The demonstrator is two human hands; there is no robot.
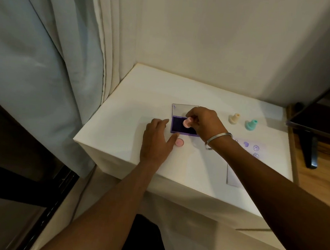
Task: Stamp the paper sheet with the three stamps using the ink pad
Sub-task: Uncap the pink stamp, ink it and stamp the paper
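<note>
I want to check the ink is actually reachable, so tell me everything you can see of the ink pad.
The ink pad is a shallow purple rectangular case, plastic by its look, lying flat on the white table. Its clear lid is swung open behind it. The pad inside looks very dark. The right hand holds the pink stamp tilted over the pad; contact with the ink cannot be judged. The left hand rests by the case's left side, thumb near its front edge.

The right hand point(205, 123) and its forearm cover the near right corner of the purple rectangular ink pad point(180, 127) and much of the pale paper sheet point(249, 150). The sheet's purple stamped marks are too small to read. The dark flat screen point(328, 109) is cut off by the right edge.
</note>
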